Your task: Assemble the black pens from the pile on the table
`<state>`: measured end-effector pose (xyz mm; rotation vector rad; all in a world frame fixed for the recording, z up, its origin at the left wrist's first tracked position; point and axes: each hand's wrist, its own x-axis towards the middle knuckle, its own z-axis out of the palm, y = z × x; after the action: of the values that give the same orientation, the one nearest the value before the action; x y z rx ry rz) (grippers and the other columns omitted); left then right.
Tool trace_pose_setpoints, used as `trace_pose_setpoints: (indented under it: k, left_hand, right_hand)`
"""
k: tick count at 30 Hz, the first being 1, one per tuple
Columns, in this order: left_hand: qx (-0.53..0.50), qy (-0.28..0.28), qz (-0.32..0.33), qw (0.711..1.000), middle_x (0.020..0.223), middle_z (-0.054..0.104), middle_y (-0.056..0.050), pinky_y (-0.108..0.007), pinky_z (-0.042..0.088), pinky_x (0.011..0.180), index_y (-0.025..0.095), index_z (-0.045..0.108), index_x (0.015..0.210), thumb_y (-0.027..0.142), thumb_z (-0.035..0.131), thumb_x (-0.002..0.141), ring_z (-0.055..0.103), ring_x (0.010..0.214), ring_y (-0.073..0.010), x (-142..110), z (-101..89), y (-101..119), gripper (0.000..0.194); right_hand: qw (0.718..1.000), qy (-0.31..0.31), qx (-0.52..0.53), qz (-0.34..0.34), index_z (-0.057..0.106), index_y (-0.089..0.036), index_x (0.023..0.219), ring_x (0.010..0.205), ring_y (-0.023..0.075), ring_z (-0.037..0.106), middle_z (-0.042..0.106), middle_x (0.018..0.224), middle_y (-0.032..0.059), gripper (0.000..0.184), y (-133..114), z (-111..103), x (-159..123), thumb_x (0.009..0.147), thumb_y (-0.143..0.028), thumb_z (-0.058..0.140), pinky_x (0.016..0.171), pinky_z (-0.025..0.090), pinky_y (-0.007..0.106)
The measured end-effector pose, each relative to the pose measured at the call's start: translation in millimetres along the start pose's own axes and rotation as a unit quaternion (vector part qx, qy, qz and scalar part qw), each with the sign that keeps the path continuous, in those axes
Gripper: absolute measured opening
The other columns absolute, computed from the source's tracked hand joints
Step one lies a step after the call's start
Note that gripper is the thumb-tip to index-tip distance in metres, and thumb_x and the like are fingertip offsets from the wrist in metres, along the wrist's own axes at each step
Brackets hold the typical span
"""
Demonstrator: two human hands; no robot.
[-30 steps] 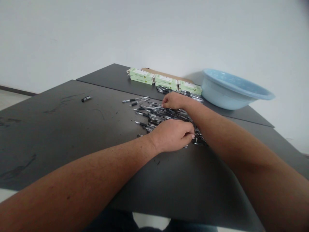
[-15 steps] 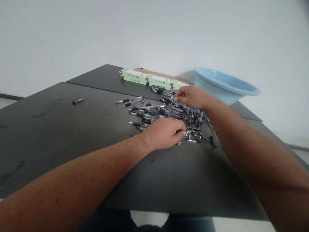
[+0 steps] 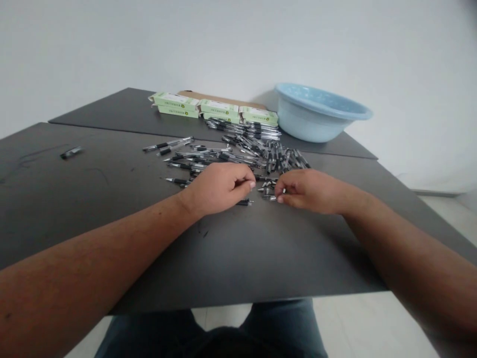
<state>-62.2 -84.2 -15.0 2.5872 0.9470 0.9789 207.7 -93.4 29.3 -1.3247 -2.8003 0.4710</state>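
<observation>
A loose pile of gel pens (image 3: 238, 158) with clear barrels and black grips spreads over the dark table. My left hand (image 3: 223, 188) rests on the near side of the pile, fingers curled and thumb against them; what they hold, if anything, is hidden. Under its thumb side pokes the end of a black pen (image 3: 245, 202). My right hand (image 3: 311, 190) is low at the pile's near right edge, with thumb and fingers closed around something small that I cannot make out. Short silvery pen pieces (image 3: 270, 197) lie right at its fingertips.
Stacked light-green boxes (image 3: 179, 106) stand at the back, before a brown cardboard piece (image 3: 223, 98). More pens (image 3: 261, 130) lie in front of them. A blue basin (image 3: 313, 117) is at back right. One short black-and-clear pen part (image 3: 70, 152) lies alone at left.
My right hand has come from the far side of the pile down to its near right edge. My left hand stays at the pile's near side. The whole view has shifted.
</observation>
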Motion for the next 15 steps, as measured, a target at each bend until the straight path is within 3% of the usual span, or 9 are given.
trace_pose_setpoints:
  k: [3, 15]
  left_hand:
    - [0.018, -0.004, 0.001, 1.0, 0.082, 0.076, 0.0, -0.027, 0.046, 0.07, 0.019, 0.076, 0.093, 0.026, 0.061, 0.095, 0.07, 0.076, -0.016, 0.1, -1.3, -0.1, 0.016]
    - [0.052, -0.01, -0.013, 0.999, 0.083, 0.078, -0.001, -0.029, 0.044, 0.07, 0.02, 0.077, 0.094, 0.03, 0.06, 0.095, 0.071, 0.078, -0.0177, 2.1, -2.6, 2.2, 0.02]
  right_hand:
    - [0.998, -0.02, -0.023, -0.057, 0.073, -0.021, 0.101, 0.084, 0.02, 0.065, 0.074, 0.095, 0.0043, 0.012, -7.5, 8.6, -5.3, 0.094, -0.026, 0.065, 0.076, 0.044, 0.031]
    - [0.997, -0.01, -0.049, -0.056, 0.073, -0.021, 0.102, 0.087, 0.0215, 0.067, 0.076, 0.099, 0.0055, 0.012, -13.0, 16.5, -1.0, 0.093, -0.022, 0.066, 0.077, 0.043, 0.031]
